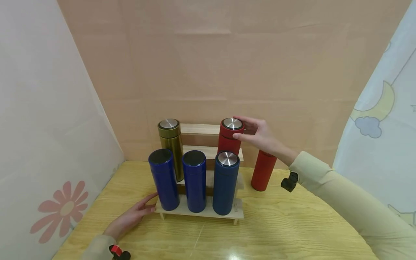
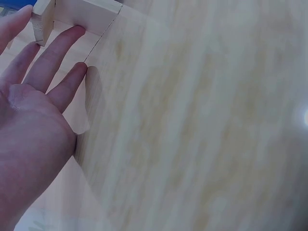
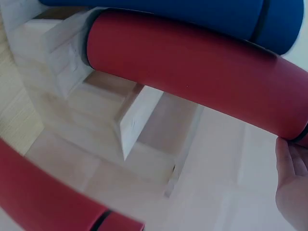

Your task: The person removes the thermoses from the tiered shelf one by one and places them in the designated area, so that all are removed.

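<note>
My right hand point(image 1: 256, 135) grips a red thermos flask point(image 1: 229, 142) near its silver-topped lid, thumb in front and fingers behind. In the right wrist view this flask point(image 3: 192, 72) is upright relative to the tiered wooden stand point(image 3: 72, 62), its base at the second step, beside the matte blue flask point(image 3: 168, 8). At the stand's front left corner, my left hand point(image 1: 134, 215) holds the end of the lowest board point(image 1: 204, 211). The left wrist view puts thumb and fingers point(image 2: 53, 57) on either side of a wooden piece point(image 2: 44, 21) of it.
On the front step stand two glossy blue flasks point(image 1: 164, 180) point(image 1: 195, 182) and a matte blue one point(image 1: 225, 184). Behind them is a gold-green flask point(image 1: 172, 141). Another red flask point(image 1: 264, 171) stands on the table point(image 1: 282, 216) to the right, under my right forearm.
</note>
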The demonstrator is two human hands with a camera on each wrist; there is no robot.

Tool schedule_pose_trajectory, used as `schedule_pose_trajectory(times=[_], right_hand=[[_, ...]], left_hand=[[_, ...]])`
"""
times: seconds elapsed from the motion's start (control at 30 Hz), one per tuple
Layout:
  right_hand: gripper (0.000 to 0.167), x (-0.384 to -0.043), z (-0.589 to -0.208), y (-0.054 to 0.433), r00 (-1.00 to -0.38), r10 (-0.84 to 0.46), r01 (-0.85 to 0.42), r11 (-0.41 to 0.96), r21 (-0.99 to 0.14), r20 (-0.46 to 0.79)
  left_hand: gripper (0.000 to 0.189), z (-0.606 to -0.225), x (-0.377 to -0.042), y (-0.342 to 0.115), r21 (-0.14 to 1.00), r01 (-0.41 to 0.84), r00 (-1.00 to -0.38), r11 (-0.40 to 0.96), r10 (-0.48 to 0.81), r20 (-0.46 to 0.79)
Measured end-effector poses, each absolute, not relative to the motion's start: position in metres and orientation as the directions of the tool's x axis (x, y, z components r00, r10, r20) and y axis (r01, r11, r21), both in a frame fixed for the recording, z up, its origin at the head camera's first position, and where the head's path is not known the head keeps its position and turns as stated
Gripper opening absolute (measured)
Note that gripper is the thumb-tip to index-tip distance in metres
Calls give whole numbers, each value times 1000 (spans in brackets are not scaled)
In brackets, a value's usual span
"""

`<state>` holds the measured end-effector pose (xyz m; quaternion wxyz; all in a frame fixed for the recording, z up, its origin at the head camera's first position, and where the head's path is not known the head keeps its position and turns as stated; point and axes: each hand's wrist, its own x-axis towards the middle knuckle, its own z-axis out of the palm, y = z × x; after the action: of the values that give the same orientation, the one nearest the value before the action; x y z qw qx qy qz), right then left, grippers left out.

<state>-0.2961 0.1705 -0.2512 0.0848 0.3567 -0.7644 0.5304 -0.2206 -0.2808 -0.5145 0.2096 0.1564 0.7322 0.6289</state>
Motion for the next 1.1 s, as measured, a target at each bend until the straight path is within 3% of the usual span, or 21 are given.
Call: schedule_pose_trajectory(times=[0.4,0.77,1.1], right_hand=[[53,-280,-244,225,-796,-367,-587,273,-762,482],[51,-265,-254,265,-802,-345,-584,287,-759,487],[54,-249,-260,313,-844,-291,-536,405,-741,451]], left_hand=[[66,-515,-225,-277,989,-22,-864,144,495,-91],[66,-516,-226,-277,988,-12,-862,153,499,-88],[66,-514,-223,-279,987,-12,-855,161,510,-94]])
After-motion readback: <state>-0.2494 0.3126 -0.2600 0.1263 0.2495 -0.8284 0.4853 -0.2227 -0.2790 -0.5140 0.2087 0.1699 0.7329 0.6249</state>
